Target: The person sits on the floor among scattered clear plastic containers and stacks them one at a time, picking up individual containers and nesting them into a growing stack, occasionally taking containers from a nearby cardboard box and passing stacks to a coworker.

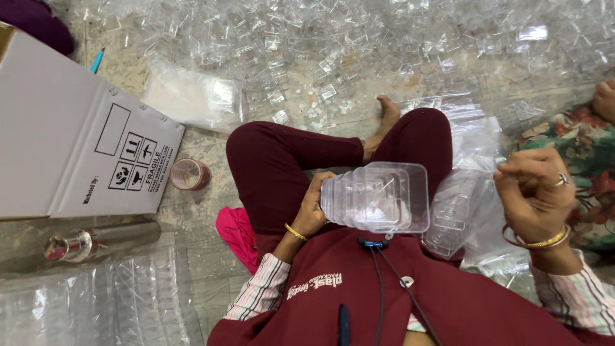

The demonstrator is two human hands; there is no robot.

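While the person sat cross-legged on the floor, the left hand (312, 211) curled its fingers tight around a stack of clear plastic boxes (378, 197) over the lap. The right hand (535, 192) was up on the right, fingers pinched shut on a clear plastic bag (477, 163). A cardboard box (70, 141) lay far left.

A worn, mottled stone floor (192, 144) is showing in patches between clutter. A heap of small clear plastic pieces (359, 38) is covering the far side. A white cardboard carton (57, 122) is lying at left, with a roll of tape (189, 173) just beside it. Even, soft light is falling throughout.
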